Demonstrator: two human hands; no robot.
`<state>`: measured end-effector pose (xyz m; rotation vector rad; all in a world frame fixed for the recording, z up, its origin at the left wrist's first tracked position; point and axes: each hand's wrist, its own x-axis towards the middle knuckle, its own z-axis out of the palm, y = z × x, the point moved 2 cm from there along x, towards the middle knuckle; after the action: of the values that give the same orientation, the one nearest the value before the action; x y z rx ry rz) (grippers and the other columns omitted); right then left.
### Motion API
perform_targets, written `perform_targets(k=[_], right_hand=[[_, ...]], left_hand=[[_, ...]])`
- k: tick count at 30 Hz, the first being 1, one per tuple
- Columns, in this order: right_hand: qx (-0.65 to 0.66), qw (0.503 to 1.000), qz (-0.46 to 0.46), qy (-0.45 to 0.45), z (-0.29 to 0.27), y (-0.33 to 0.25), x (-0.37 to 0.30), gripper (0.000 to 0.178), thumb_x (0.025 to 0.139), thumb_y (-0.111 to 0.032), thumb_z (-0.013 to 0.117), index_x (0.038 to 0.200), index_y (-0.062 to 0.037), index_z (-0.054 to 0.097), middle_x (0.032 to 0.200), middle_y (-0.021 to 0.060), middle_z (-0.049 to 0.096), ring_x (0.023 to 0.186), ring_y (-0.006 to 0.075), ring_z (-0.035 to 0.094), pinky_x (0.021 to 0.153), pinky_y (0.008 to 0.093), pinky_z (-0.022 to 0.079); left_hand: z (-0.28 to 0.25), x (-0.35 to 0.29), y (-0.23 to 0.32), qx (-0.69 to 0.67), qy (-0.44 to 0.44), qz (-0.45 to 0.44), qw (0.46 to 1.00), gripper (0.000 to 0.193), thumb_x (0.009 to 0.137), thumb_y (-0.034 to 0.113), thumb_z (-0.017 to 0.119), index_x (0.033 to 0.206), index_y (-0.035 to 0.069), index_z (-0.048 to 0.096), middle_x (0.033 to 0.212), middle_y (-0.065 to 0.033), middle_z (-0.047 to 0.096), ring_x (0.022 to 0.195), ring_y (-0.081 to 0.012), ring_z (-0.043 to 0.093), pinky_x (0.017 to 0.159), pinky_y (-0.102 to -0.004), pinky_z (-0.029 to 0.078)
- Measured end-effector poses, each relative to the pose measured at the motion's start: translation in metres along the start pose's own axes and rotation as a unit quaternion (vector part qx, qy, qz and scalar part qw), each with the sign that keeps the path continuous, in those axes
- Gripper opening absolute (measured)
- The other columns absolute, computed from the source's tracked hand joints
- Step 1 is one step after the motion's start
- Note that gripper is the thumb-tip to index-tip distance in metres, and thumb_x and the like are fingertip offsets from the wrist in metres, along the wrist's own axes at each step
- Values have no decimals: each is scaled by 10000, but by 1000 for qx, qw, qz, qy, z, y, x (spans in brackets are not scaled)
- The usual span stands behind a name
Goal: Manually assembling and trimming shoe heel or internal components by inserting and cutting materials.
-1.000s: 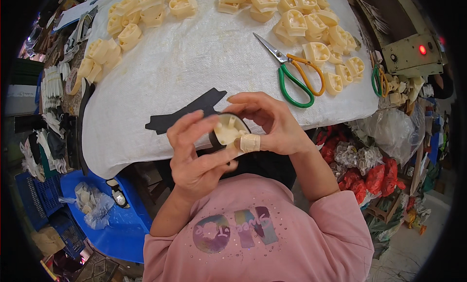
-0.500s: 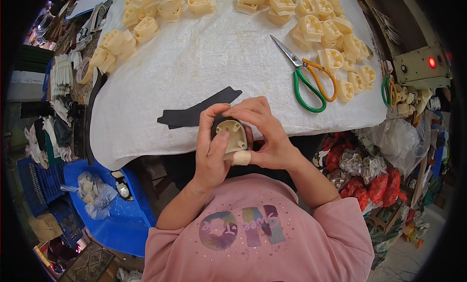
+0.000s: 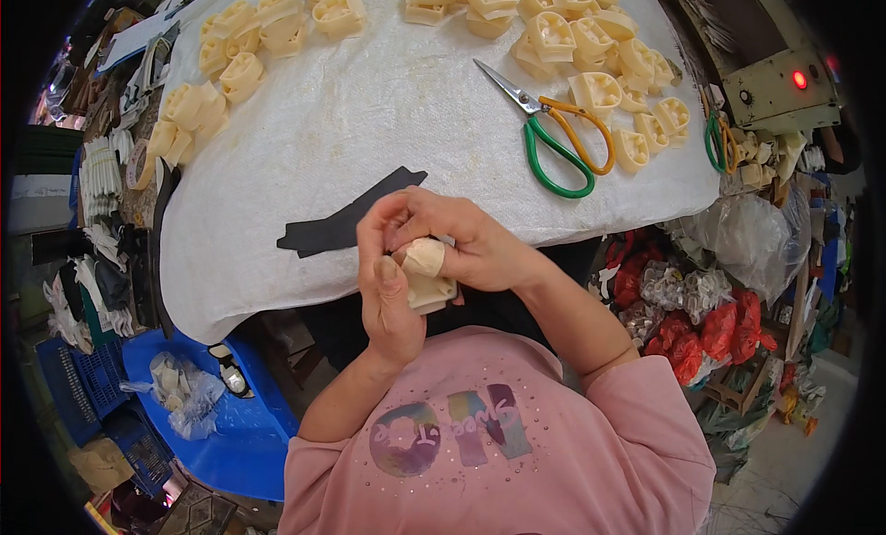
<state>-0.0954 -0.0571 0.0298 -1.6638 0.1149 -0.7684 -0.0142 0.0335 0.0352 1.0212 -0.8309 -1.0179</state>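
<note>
Just past the table's front edge, my two hands hold a cream plastic shoe heel (image 3: 430, 295), hollow and D-shaped. My left hand (image 3: 386, 300) closes round its left side, thumb upright against it. From the right, my right hand (image 3: 475, 244) grips its top, its thumb wrapped in cream tape (image 3: 425, 256). The fingertips of both hands meet at the heel's far side; the black covering seen there earlier is hidden. Beyond my hands, black strips of thin material (image 3: 346, 217) lie overlapped on the white cloth. Scissors (image 3: 554, 129) with one green and one orange handle rest to the right, blades parted.
Several more cream heels (image 3: 595, 92) cluster at the table's far right, others (image 3: 242, 76) at the far left, on the white woven cloth (image 3: 369, 101). A blue plastic chair (image 3: 231, 447) with a clear bag stands left. Red bags (image 3: 720, 332) lie low on the right.
My hands have turned the heel, so its open, pegged face no longer shows. The right hand has shifted left over it, its taped thumb now on top. The whole view has shifted slightly.
</note>
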Motion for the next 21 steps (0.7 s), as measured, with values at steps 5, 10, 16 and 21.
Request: perform_targets(k=[5,10,16,21], right_hand=[[-139,989,24,41,10,1,-14,406,918,-293,475,1258,-71,471,1102,134,534,1040,329,493,899,398,365],[-113,989,1,91,28,4,-22,448,929,-279,451,1313,-54,409,1229,167,463,1111,326,461,952,381,349],[117,986,83,85,24,4,-23,404,921,-177,443,1302,-44,429,1231,135,432,1135,247,436,971,335,334],[170,975,93,110,25,5,-20,290,904,-117,433,1162,-59,551,1126,74,463,1070,174,455,931,299,347]], left_hand=[[-6,5,-1,-18,97,5,995,506,960,381,350,1320,27,316,1148,-114,475,941,-152,561,812,-278,472],[-7,7,3,-64,138,-6,988,415,956,281,355,1290,35,361,1067,-87,501,892,-127,553,778,-265,467],[-5,5,4,-100,123,-13,987,360,945,263,395,1231,43,390,1054,-77,486,936,-129,522,806,-267,445],[-7,-5,-13,20,122,29,992,388,933,259,438,1242,38,356,1088,-79,460,984,-129,491,836,-275,432]])
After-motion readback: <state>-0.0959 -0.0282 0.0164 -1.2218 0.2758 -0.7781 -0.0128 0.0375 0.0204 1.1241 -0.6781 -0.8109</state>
